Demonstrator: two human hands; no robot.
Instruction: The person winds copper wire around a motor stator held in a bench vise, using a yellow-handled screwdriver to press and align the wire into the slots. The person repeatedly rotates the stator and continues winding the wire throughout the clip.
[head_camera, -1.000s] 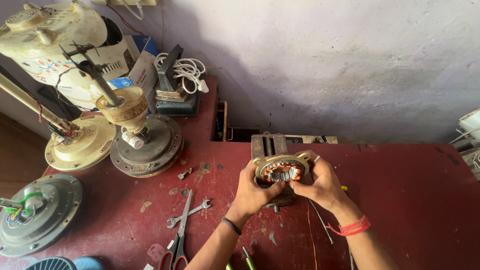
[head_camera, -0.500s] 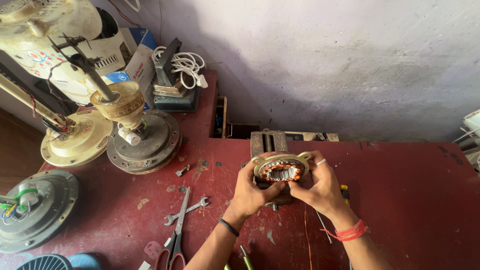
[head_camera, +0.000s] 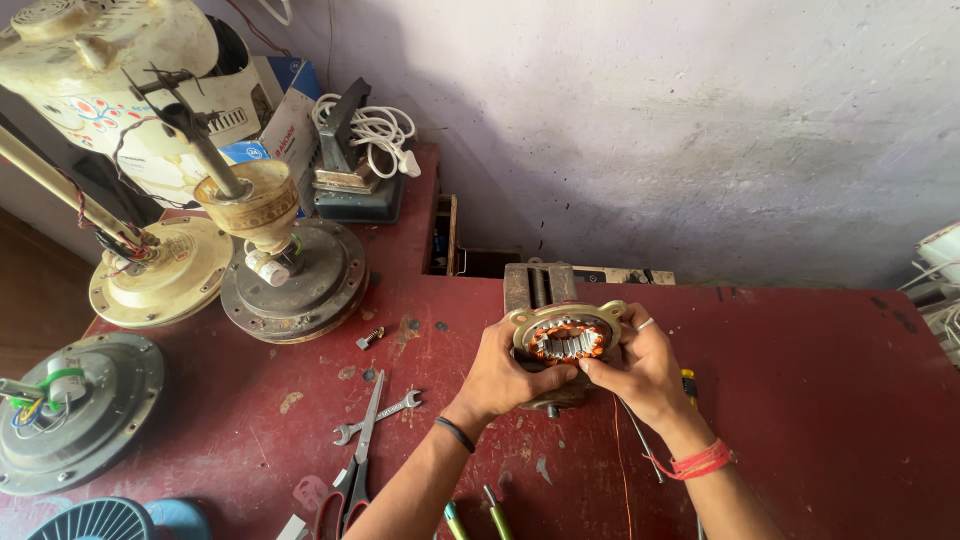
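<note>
Both hands, left hand (head_camera: 500, 378) and right hand (head_camera: 640, 368), fingers curled closed around the motor (head_camera: 566, 345), hold it above the red table (head_camera: 820, 400); housing is off, copper windings exposed, spanner (head_camera: 378, 416) and scissors (head_camera: 355, 460) lying unused, reassembly apparently left.

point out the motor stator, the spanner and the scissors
motor stator (head_camera: 567, 340), head view, on its copper windings
spanner (head_camera: 385, 412), head view, on its shaft
scissors (head_camera: 366, 430), head view, on its blades

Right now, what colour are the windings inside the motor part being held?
Orange copper-coloured windings around a silvery core, inside the motor part, seen in the head view.
</note>
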